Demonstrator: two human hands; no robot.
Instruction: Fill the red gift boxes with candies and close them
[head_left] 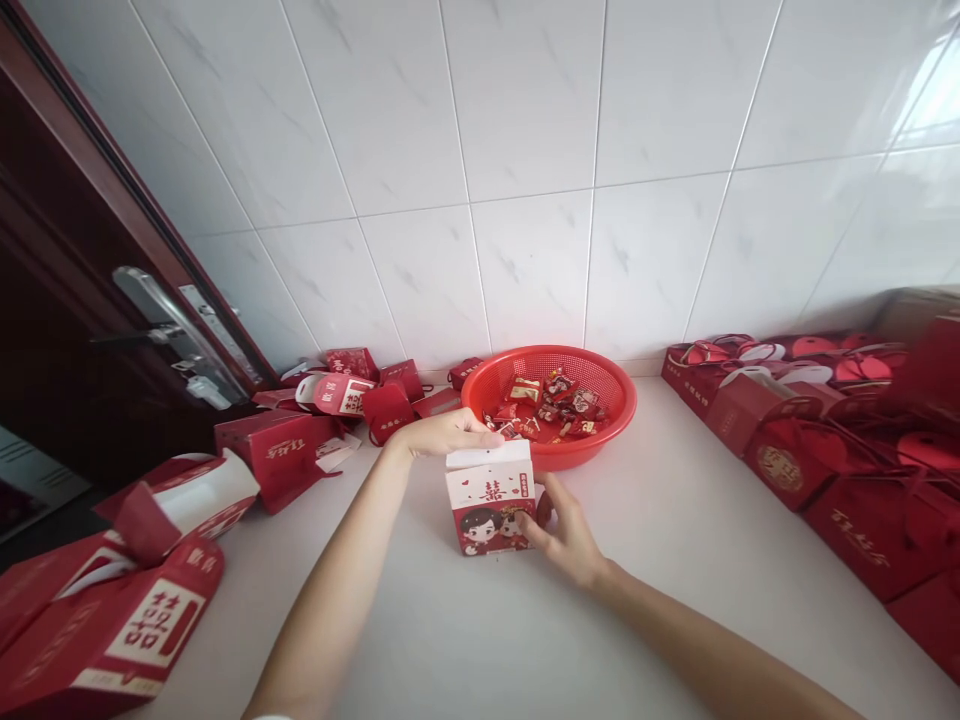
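Observation:
A small red-and-white candy box with a double-happiness print and two cartoon figures stands upright on the white tabletop. Across its top left edge lies my left hand, thumb on the white top flap and the other fingers hidden behind. My right hand grips the box's lower right side, its thumb on the printed front and its fingers around the side. Right behind the box sits a red plastic basket with several wrapped sweets inside.
Assorted red gift boxes lie jumbled on the left, some with open tops. Rows of red boxes stand along the right. A tiled wall closes off the back, and a dark door with a metal handle is at the left.

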